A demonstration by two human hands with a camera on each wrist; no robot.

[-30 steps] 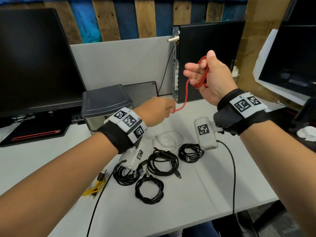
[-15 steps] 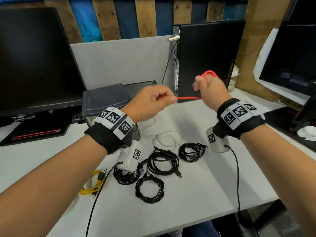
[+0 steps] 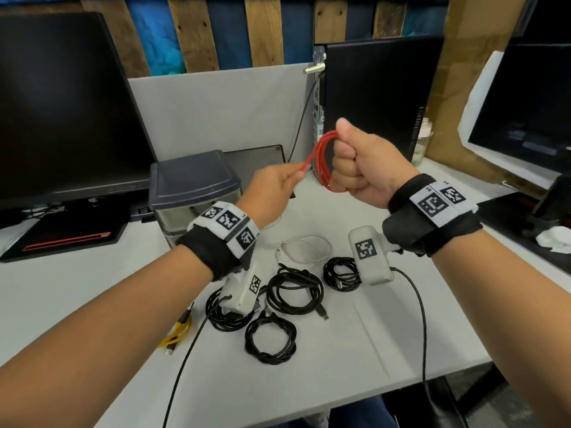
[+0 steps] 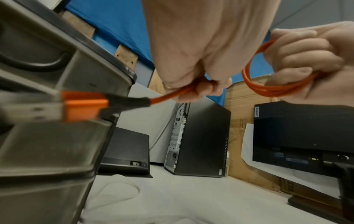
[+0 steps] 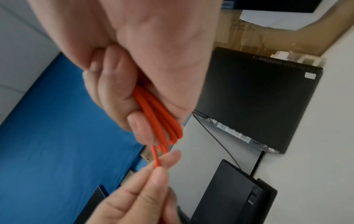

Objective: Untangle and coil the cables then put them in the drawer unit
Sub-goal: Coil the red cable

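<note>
Red cable (image 3: 323,159) is bunched into loops in your right hand (image 3: 361,168), whose fingers (image 5: 107,91) are curled tight round it, held up above the desk (image 3: 355,350), while your left hand (image 3: 272,189) pinches the loose tail near its plug. Most of the coil is buried in your fist, so you can't count the loops. Drawer unit (image 3: 193,193) sits behind your left wrist, partly blocked, and the black coils (image 3: 295,291) lie on the desk below.

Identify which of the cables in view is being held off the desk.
The red cable: its coil is gripped in the right hand and its free end pinched by the left hand. The black, white and yellow cables all lie on the desk.
</note>
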